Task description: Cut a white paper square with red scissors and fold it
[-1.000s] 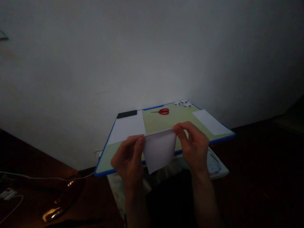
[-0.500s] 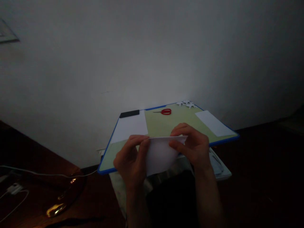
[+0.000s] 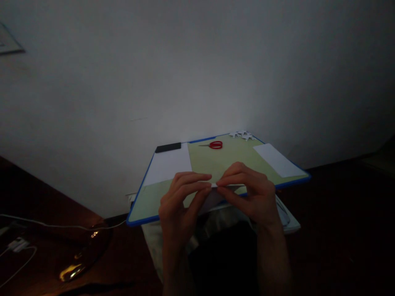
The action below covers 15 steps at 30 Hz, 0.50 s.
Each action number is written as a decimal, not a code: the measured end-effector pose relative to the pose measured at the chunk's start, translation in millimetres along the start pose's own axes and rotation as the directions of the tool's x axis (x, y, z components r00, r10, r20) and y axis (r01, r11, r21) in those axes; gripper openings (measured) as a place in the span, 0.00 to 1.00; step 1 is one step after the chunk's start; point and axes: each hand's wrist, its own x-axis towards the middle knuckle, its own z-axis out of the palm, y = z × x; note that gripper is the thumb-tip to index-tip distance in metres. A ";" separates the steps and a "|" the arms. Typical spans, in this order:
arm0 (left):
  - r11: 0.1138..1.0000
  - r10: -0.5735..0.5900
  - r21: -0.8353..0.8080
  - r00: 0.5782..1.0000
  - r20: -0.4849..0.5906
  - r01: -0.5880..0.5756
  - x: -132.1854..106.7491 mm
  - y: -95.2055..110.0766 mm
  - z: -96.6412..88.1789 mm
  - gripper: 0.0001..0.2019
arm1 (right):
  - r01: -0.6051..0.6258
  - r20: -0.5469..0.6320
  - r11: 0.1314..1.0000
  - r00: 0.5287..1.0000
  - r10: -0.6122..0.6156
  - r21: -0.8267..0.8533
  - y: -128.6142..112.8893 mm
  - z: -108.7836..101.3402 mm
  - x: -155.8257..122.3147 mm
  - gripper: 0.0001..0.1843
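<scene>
- My left hand (image 3: 178,203) and right hand (image 3: 254,194) both pinch a white paper (image 3: 211,199) by its upper edge, above the board's (image 3: 220,162) near edge.
- Red-handled scissors (image 3: 216,144) lie near the far edge.
- Paper scraps (image 3: 242,135) sit at the far right corner.
- A black slab (image 3: 168,147) lies at the far left corner, any lettering too dim to read.

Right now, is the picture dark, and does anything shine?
Head view: dim all over, the wall grey, the floor almost black; head view: golden glare at lower left; head view: the paper between the left hand and right hand looks soft and shadowy.
</scene>
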 end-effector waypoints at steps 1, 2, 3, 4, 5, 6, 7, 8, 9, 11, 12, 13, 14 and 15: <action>1.000 0.007 0.025 1.000 0.004 -0.008 0.9 0.9 0.1 0.12 | 0.020 0.009 0.999 1.000 -0.020 -0.033 -1.1 -0.3 0.4 0.10; 0.999 0.013 0.049 1.000 0.012 -0.013 1.6 1.8 0.1 0.12 | 0.036 0.013 0.998 0.999 -0.036 -0.059 -2.4 -0.2 0.9 0.09; 0.997 0.018 0.069 1.000 0.024 -0.019 2.2 2.8 0.2 0.12 | 0.051 0.014 0.996 0.999 -0.050 -0.077 -3.7 0.3 1.4 0.09; 0.996 0.023 0.083 0.999 0.035 -0.026 2.5 3.7 0.3 0.12 | 0.062 0.013 0.994 0.998 -0.061 -0.091 -4.9 0.9 1.9 0.09; 0.995 0.027 0.094 0.999 0.046 -0.031 2.6 4.5 0.5 0.12 | 0.072 0.012 0.992 0.997 -0.071 -0.102 -6.1 1.6 2.4 0.08; 0.994 0.032 0.102 0.998 0.051 -0.038 2.5 5.1 0.6 0.11 | 0.083 0.007 0.990 0.997 -0.083 -0.112 -7.0 2.1 2.9 0.08; 0.993 0.039 0.108 0.998 0.052 -0.044 2.2 5.5 0.9 0.11 | 0.095 0.005 0.988 0.995 -0.095 -0.122 -7.6 2.4 3.2 0.08; 0.992 0.045 0.115 0.998 0.050 -0.051 1.8 5.6 1.2 0.11 | 0.108 0.004 0.985 0.994 -0.109 -0.133 -7.8 2.2 3.4 0.08; 0.991 0.053 0.120 0.998 0.045 -0.058 1.2 5.5 1.5 0.11 | 0.120 0.008 0.983 0.993 -0.120 -0.142 -7.5 1.5 3.4 0.08; 0.991 0.060 0.118 0.998 0.025 -0.062 -0.1 4.3 1.6 0.11 | 0.134 0.018 0.979 0.991 -0.133 -0.156 -5.5 -1.3 2.8 0.08; 0.992 0.060 0.112 0.998 0.012 -0.061 -0.9 3.4 1.3 0.11 | 0.134 0.026 0.978 0.991 -0.131 -0.160 -4.0 -3.3 2.1 0.08; 0.993 0.058 0.105 0.998 -0.005 -0.057 -1.6 2.5 0.6 0.11 | 0.131 0.033 0.978 0.991 -0.128 -0.160 -2.2 -5.5 1.4 0.07; 0.994 0.054 0.098 0.998 -0.022 -0.052 -2.3 1.6 -0.5 0.11 | 0.128 0.039 0.979 0.992 -0.124 -0.158 -0.4 -7.7 0.5 0.07; 0.995 0.050 0.094 0.998 -0.036 -0.046 -2.9 0.8 -1.9 0.11 | 0.123 0.045 0.980 0.992 -0.117 -0.155 1.4 -9.9 -0.4 0.07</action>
